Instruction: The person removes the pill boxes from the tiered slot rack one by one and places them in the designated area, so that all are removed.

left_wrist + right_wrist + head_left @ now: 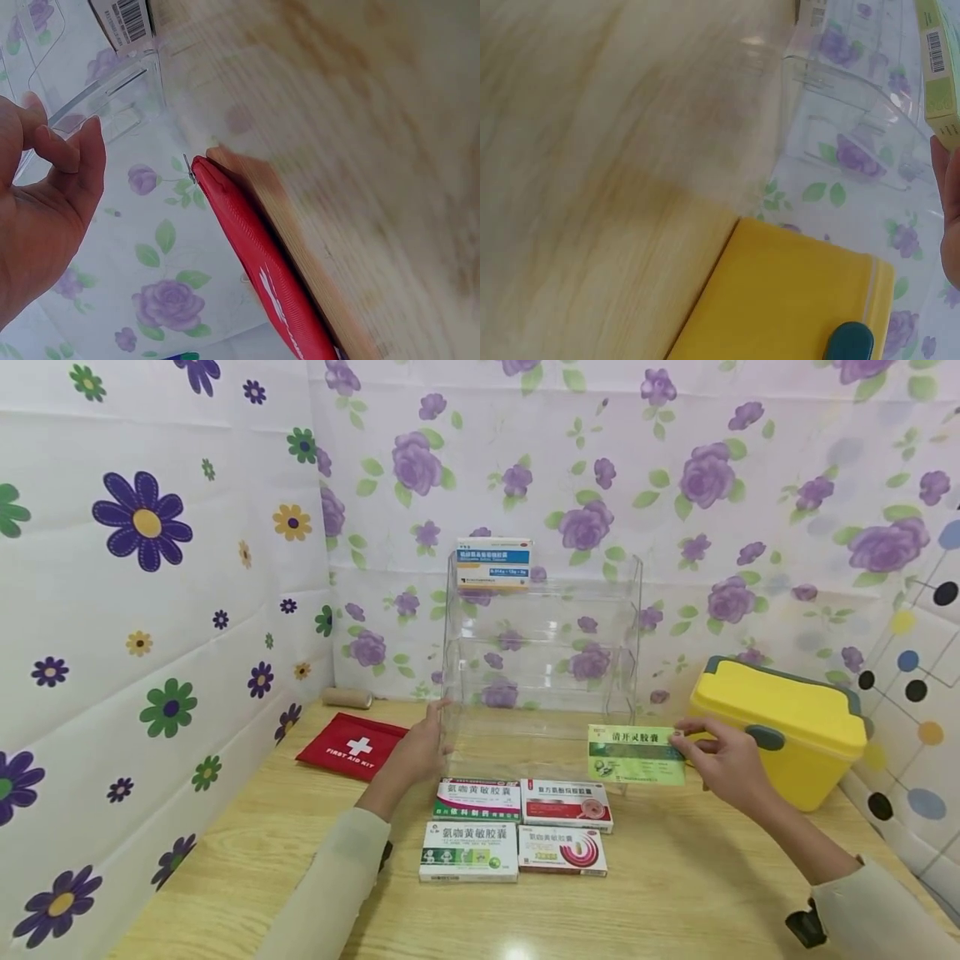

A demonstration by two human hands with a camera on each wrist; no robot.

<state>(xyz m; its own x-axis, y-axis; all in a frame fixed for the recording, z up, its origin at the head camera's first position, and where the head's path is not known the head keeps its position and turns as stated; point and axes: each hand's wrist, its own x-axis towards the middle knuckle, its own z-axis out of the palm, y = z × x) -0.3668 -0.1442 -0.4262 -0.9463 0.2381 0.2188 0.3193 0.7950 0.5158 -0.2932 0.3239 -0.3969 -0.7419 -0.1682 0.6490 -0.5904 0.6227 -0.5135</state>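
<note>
My right hand (727, 764) pinches the right end of a green-yellow medicine box (633, 754), held up in front of the lower right of a clear tiered display rack (540, 722). In the right wrist view, that box (939, 75) shows its barcoded end above the fingers. At the rack's left side, my left hand (418, 747) holds the edge with bent fingers; the left wrist view shows the fingers (90, 157) at the transparent side panel. A blue, white and orange medicine box (493, 564) stands on the top tier, at the left.
Before the rack lie several medicine boxes, among them a green-white box (468, 852) and a red-white box (567, 804). A red first aid pouch (352, 746) lies left, near a tan roll (347, 697). A yellow case (780, 710) stands right. Floral cloth (675, 527) hangs behind.
</note>
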